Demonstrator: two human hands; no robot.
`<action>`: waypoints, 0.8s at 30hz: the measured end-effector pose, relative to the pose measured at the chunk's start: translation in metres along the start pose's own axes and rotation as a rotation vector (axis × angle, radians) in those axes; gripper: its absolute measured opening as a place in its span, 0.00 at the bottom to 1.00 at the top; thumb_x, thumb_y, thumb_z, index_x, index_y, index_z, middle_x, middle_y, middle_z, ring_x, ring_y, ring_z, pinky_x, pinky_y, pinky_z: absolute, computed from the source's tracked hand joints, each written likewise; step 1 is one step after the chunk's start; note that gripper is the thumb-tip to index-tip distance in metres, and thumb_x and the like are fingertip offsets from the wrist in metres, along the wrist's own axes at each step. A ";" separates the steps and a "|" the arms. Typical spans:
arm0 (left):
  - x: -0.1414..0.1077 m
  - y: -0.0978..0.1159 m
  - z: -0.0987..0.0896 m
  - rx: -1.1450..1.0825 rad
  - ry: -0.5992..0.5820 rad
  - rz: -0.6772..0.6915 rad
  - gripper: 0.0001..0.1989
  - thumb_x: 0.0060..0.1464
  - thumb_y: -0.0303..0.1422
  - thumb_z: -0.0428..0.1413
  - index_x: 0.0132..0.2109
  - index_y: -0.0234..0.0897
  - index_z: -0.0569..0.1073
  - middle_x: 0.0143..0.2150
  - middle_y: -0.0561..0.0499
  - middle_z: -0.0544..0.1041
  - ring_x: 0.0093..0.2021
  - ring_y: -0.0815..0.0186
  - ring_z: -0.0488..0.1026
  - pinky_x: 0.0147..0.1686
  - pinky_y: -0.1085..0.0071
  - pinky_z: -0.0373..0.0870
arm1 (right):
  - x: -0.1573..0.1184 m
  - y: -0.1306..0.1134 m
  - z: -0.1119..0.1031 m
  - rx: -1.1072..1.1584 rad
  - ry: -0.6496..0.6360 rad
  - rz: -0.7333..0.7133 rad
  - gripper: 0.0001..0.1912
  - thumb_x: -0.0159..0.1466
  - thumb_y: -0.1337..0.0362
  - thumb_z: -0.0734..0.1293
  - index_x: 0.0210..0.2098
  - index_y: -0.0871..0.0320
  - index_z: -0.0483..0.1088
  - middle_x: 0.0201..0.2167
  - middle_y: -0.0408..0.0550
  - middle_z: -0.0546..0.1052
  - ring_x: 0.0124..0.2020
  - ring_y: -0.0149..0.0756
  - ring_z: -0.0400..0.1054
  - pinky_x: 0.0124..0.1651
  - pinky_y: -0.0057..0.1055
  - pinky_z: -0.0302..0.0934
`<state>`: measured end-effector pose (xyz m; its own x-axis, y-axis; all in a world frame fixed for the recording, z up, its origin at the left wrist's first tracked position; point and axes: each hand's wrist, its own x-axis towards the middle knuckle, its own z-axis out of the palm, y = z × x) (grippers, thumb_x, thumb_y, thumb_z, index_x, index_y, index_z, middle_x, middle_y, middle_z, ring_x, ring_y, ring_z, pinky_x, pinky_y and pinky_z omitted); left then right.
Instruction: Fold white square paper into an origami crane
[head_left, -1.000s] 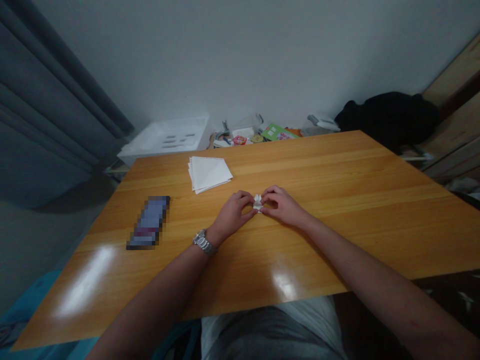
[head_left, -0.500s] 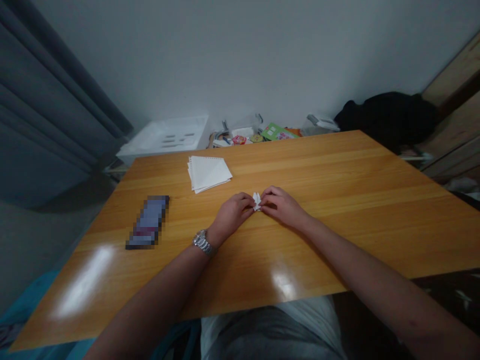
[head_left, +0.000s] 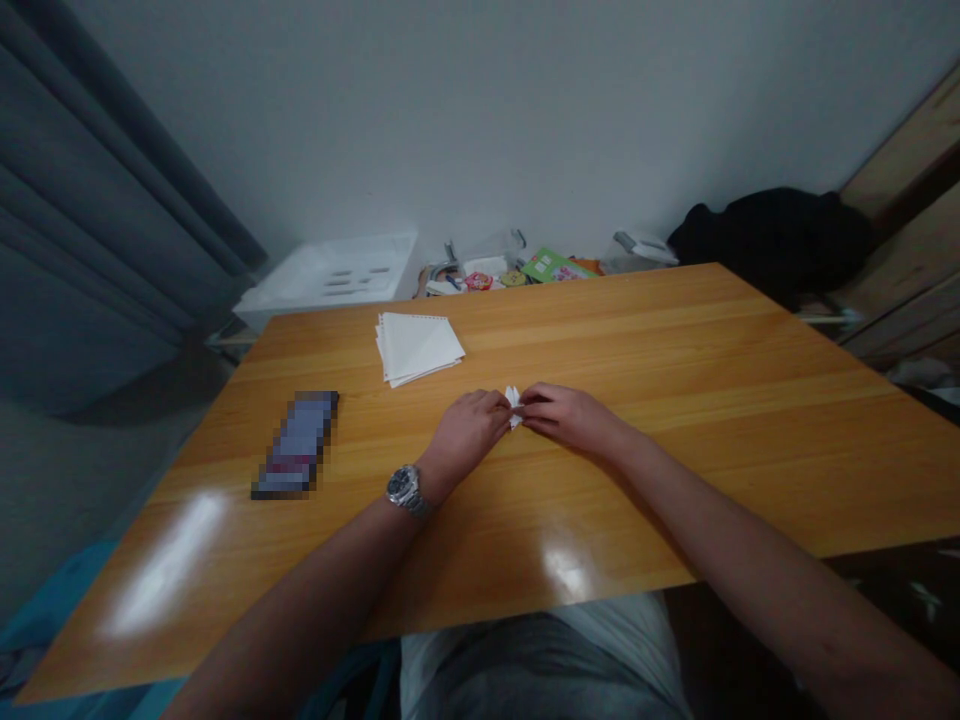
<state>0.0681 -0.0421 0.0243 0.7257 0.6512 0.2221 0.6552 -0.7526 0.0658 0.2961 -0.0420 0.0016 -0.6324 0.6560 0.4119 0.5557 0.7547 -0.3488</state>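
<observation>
A small folded piece of white paper sits between my hands over the middle of the wooden table. My left hand, with a metal watch at its wrist, pinches the paper's left side. From the right, my right hand has its thumb and fingers closed on the other side. Fingertips cover the paper's middle, while its pointed upper end and a bit of its lower end show.
A stack of white paper sheets lies on the table beyond my left hand. At left is a pixelated phone-like slab. Behind the table's far edge are a white plastic tray, a green booklet and a black cloth-like heap.
My right hand has dropped slightly, and its fingers have drawn together at the paper. My left hand has turned a little, showing more of the watch face. The fingertips now cover the paper's middle.
</observation>
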 end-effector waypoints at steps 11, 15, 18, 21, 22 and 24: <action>-0.008 0.014 -0.016 0.109 -0.032 0.009 0.12 0.65 0.31 0.51 0.52 0.35 0.75 0.50 0.43 0.75 0.51 0.54 0.70 0.52 0.58 0.66 | -0.002 -0.010 -0.007 -0.096 -0.042 0.073 0.12 0.69 0.65 0.65 0.46 0.54 0.81 0.57 0.55 0.75 0.56 0.47 0.71 0.58 0.45 0.67; -0.009 0.017 -0.015 0.070 -0.031 -0.031 0.14 0.61 0.32 0.54 0.52 0.36 0.75 0.50 0.43 0.75 0.49 0.55 0.71 0.51 0.58 0.67 | -0.003 -0.007 -0.009 -0.042 -0.045 0.037 0.14 0.68 0.67 0.66 0.51 0.54 0.78 0.61 0.55 0.73 0.61 0.46 0.68 0.62 0.46 0.64; -0.008 0.021 -0.015 0.041 0.010 -0.070 0.15 0.63 0.38 0.53 0.52 0.37 0.76 0.51 0.43 0.75 0.49 0.55 0.72 0.50 0.58 0.68 | -0.005 -0.003 -0.008 -0.038 -0.060 0.007 0.16 0.69 0.67 0.65 0.55 0.54 0.75 0.60 0.54 0.74 0.61 0.45 0.68 0.63 0.46 0.64; -0.008 0.023 -0.014 0.021 0.033 -0.079 0.19 0.67 0.44 0.50 0.55 0.38 0.75 0.49 0.44 0.76 0.46 0.56 0.72 0.48 0.59 0.68 | -0.005 -0.003 -0.007 -0.065 -0.055 0.004 0.16 0.70 0.66 0.65 0.56 0.54 0.74 0.58 0.55 0.75 0.59 0.46 0.70 0.61 0.46 0.65; -0.008 0.023 -0.014 0.021 0.029 -0.081 0.19 0.67 0.45 0.50 0.54 0.38 0.75 0.48 0.44 0.76 0.45 0.57 0.72 0.47 0.59 0.68 | -0.005 -0.004 -0.006 -0.074 -0.050 0.010 0.15 0.70 0.65 0.64 0.55 0.55 0.75 0.57 0.55 0.76 0.59 0.46 0.70 0.60 0.46 0.65; -0.008 0.021 -0.011 0.030 0.015 -0.099 0.18 0.66 0.46 0.51 0.51 0.38 0.76 0.46 0.45 0.76 0.44 0.57 0.72 0.45 0.61 0.69 | -0.005 -0.005 -0.006 -0.084 -0.041 0.027 0.14 0.70 0.65 0.64 0.53 0.56 0.76 0.56 0.57 0.76 0.58 0.47 0.70 0.59 0.47 0.66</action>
<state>0.0734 -0.0642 0.0349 0.6543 0.7201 0.2309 0.7294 -0.6816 0.0587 0.2996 -0.0492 0.0069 -0.6372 0.6770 0.3684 0.6150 0.7347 -0.2864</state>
